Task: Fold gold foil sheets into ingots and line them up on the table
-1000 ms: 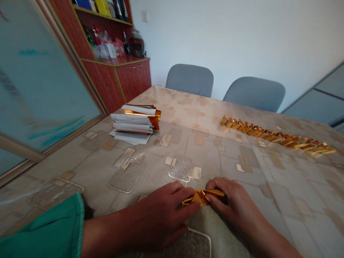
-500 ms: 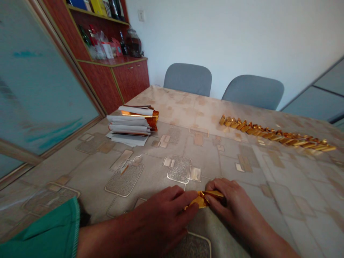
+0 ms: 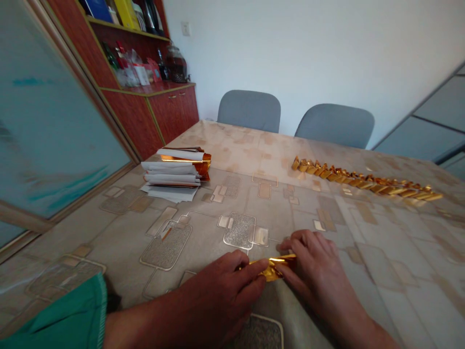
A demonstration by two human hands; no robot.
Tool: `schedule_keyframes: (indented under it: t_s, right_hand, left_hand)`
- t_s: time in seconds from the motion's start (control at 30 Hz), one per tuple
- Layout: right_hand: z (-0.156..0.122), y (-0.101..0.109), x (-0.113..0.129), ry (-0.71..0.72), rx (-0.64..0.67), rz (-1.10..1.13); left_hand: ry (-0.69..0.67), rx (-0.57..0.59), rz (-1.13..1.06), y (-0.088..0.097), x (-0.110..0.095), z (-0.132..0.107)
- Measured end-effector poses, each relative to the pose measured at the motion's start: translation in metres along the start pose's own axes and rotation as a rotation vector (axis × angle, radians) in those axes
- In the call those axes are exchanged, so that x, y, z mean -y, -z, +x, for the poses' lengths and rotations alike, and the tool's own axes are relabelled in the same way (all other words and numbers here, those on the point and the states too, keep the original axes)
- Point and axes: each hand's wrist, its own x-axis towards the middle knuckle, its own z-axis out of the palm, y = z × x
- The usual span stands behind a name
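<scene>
A small folded piece of gold foil paper [image 3: 273, 267] lies on the patterned table [image 3: 381, 271] close to the front edge. My left hand [image 3: 218, 295] pinches its left end with the fingers closed. Its right end is under the curled fingers of my right hand [image 3: 312, 266]. A stack of white-backed gold sheets [image 3: 176, 172] sits on the table at the far left. A long row of several folded gold pieces [image 3: 363, 179] runs across the far right of the table.
Two grey chairs [image 3: 250, 109] stand behind the table's far edge. A red wooden cabinet [image 3: 160, 111] with bottles and boxes on it is at the back left. A frosted glass panel [image 3: 47, 126] lines the left side.
The gold piece now lies flatter between my fingers, and my right fingers have spread over its right end. The view has shifted slightly; stack and row stay put.
</scene>
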Motion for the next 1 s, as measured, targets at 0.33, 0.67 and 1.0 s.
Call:
schedule_keyframes:
  t_s: [0.33, 0.67, 1.0]
  right_hand:
    - [-0.026, -0.006, -0.001, 0.175, 0.007, -0.025]
    - [-0.028, 0.001, -0.006, 0.102, -0.057, -0.102]
    - [-0.013, -0.008, 0.021, -0.052, -0.093, -0.292]
  left_hand:
    - [-0.011, -0.05, -0.054, -0.005, 0.003, -0.001]
    - [-0.023, -0.057, -0.01, -0.006, 0.004, -0.003]
    - [-0.083, -0.091, 0.005, -0.009, 0.014, -0.003]
